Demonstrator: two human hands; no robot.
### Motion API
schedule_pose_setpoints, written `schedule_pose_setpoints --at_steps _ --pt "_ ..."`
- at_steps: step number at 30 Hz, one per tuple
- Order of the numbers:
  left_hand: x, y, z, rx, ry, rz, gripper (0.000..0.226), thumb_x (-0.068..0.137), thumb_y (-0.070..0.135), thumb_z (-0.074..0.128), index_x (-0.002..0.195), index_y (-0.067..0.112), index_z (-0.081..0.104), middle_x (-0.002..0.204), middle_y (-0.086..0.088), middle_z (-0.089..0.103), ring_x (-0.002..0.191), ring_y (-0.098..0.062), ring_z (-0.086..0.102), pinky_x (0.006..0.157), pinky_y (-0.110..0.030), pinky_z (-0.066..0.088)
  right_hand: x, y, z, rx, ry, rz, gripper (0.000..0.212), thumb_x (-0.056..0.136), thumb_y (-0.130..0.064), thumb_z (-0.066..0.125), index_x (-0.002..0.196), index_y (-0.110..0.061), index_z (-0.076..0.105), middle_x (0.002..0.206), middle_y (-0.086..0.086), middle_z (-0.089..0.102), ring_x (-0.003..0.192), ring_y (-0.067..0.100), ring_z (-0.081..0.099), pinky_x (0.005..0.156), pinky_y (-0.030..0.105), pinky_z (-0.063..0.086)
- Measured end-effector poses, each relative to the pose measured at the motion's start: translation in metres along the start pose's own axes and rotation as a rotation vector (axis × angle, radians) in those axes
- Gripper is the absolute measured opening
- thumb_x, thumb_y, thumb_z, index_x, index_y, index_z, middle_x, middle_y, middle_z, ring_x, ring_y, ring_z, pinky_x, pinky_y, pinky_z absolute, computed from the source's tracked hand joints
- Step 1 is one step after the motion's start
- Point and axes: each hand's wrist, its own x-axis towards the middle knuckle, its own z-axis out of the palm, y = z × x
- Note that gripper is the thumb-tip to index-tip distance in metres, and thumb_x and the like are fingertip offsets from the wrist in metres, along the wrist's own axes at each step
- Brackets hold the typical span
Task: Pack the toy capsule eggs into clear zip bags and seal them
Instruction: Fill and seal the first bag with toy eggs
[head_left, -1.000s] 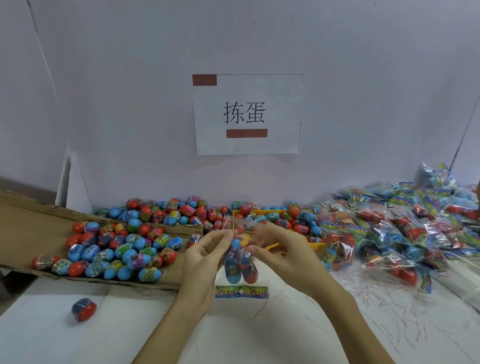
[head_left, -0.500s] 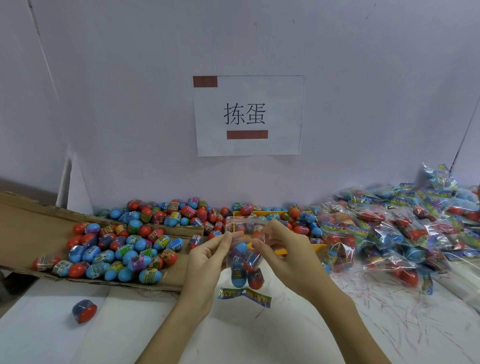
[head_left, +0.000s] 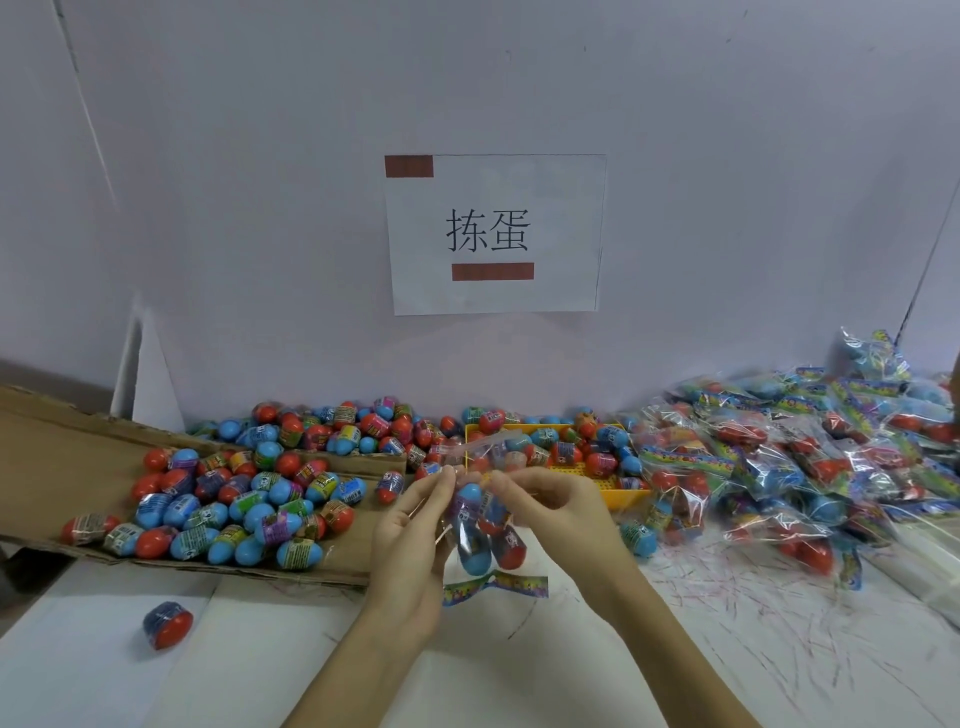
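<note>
Left hand (head_left: 410, 525) and right hand (head_left: 556, 506) pinch the top of a clear zip bag (head_left: 480, 525) holding capsule eggs (head_left: 472, 551).

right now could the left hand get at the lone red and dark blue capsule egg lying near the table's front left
Probably not yet: the way to the lone red and dark blue capsule egg is open, but the left hand is pinching the clear zip bag.

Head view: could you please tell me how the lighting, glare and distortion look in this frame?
Head view: even, soft light with faint shadows; wide-angle bending bows the wall lines at the edges; glare glints on the packed bags; the clear bag held by left hand and right hand shows slight blur.
</note>
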Motion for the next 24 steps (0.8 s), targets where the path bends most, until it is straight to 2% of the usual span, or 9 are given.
schedule_pose_setpoints --at_steps 2,6,9,13,16,18,20,22,24 --pt "0.0 0.0 0.0 0.034 0.021 0.005 0.013 0.087 0.027 0.073 0.094 0.021 0.083 0.1 -0.009 0.08 0.089 -0.02 0.078 0.06 -0.024 0.06 0.0 0.002 0.001 -0.01 0.002 0.023 0.017 0.082 -0.051 0.072 0.079 -0.035 0.078 0.083 -0.009 0.077 0.083 0.006 0.072 0.066 0.017 0.057" --pt "0.001 -0.001 0.001 0.071 0.04 0.011 0.015 0.093 0.026 0.071 0.102 0.02 0.081 0.101 -0.007 0.08 0.09 -0.017 0.078 0.065 -0.027 0.06 0.001 0.008 -0.001 -0.059 0.071 0.061 0.017 0.093 -0.032 0.07 0.079 -0.027 0.078 0.078 -0.012 0.075 0.081 0.001 0.069 0.061 0.013 0.054" --pt "0.001 -0.001 0.001 0.115 0.031 0.01 0.019 0.095 0.028 0.07 0.111 0.019 0.076 0.102 -0.004 0.08 0.09 -0.014 0.077 0.072 -0.031 0.057 0.001 0.009 -0.002 -0.097 0.07 0.071 0.017 0.094 -0.03 0.07 0.08 -0.027 0.078 0.077 -0.013 0.075 0.081 -0.001 0.069 0.06 0.012 0.053" --pt "0.002 0.002 -0.001 0.115 0.033 0.044 0.02 0.097 0.025 0.067 0.109 0.012 0.077 0.1 -0.006 0.08 0.094 -0.018 0.077 0.077 -0.031 0.056 0.002 0.009 -0.004 -0.115 0.033 0.139 0.017 0.094 -0.031 0.07 0.08 -0.026 0.079 0.076 -0.011 0.075 0.079 0.002 0.068 0.063 0.015 0.056" --pt "0.003 0.003 -0.002 0.118 0.052 0.055 0.018 0.096 0.023 0.069 0.106 0.011 0.078 0.097 -0.008 0.08 0.092 -0.02 0.078 0.076 -0.031 0.058 0.002 0.005 -0.006 -0.06 -0.02 0.193 0.022 0.096 -0.037 0.066 0.085 -0.024 0.079 0.083 -0.008 0.077 0.084 0.006 0.071 0.071 0.021 0.06" --pt "0.003 0.003 -0.002 0.139 0.065 0.07 0.016 0.094 0.024 0.071 0.104 0.013 0.078 0.095 -0.007 0.081 0.09 -0.019 0.078 0.075 -0.03 0.058 0.002 0.004 -0.005 -0.042 0.054 0.172 0.019 0.096 -0.04 0.066 0.092 -0.025 0.076 0.088 -0.008 0.076 0.088 0.009 0.071 0.073 0.019 0.057" --pt "0.002 0.001 -0.001 0.203 0.069 0.123 0.016 0.094 0.026 0.071 0.103 0.015 0.079 0.093 -0.004 0.081 0.089 -0.017 0.078 0.074 -0.029 0.059 0.001 0.006 -0.001 -0.161 0.294 0.022 0.013 0.093 -0.035 0.071 0.1 -0.026 0.067 0.096 -0.011 0.07 0.092 0.009 0.067 0.072 0.015 0.054" --pt "-0.001 0.0 0.0 0.289 0.062 0.206 0.015 0.095 0.026 0.071 0.102 0.016 0.079 0.09 0.0 0.081 0.085 -0.013 0.078 0.068 -0.022 0.06 -0.002 0.006 0.005 -0.418 0.508 -0.335 0.016 0.09 -0.027 0.073 0.101 -0.021 0.063 0.096 -0.008 0.063 0.087 0.008 0.061 0.071 0.014 0.051" --pt "-0.004 -0.002 0.002 0.356 0.041 0.283 0.011 0.095 0.023 0.071 0.1 0.018 0.079 0.088 0.003 0.081 0.083 -0.011 0.078 0.066 -0.017 0.058 -0.004 0.01 0.013 -0.564 0.438 -0.684 0.009 0.092 -0.02 0.068 0.098 -0.013 0.07 0.095 -0.004 0.066 0.085 0.005 0.059 0.074 0.011 0.051"
